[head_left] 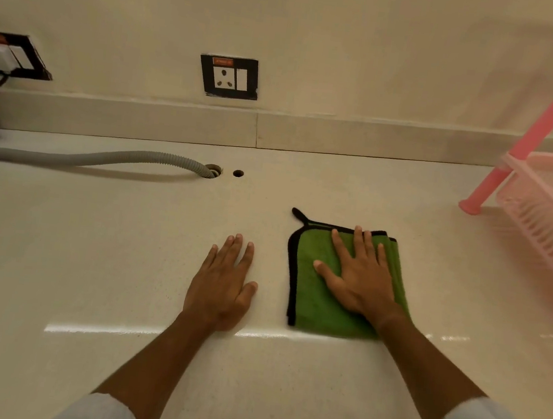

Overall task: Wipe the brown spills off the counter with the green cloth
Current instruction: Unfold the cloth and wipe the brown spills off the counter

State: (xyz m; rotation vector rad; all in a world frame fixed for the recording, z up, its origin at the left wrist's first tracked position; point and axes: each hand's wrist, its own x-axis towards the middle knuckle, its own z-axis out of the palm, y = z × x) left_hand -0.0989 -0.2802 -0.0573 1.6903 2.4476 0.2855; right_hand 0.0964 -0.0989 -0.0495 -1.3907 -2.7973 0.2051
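A folded green cloth point(314, 293) with black edging lies flat on the cream counter point(90, 257), right of centre. My right hand point(357, 277) presses flat on top of it, fingers spread, palm down. My left hand point(222, 282) rests flat on the bare counter just left of the cloth, fingers together, holding nothing. I see no brown spills on the visible counter surface; anything under the cloth or hands is hidden.
A grey corrugated hose point(101, 158) runs from the left into a hole point(213, 169) near the back wall, with a smaller hole point(238, 173) beside it. A pink plastic rack point(551, 206) stands at the right. Wall sockets point(229, 76) sit above the backsplash.
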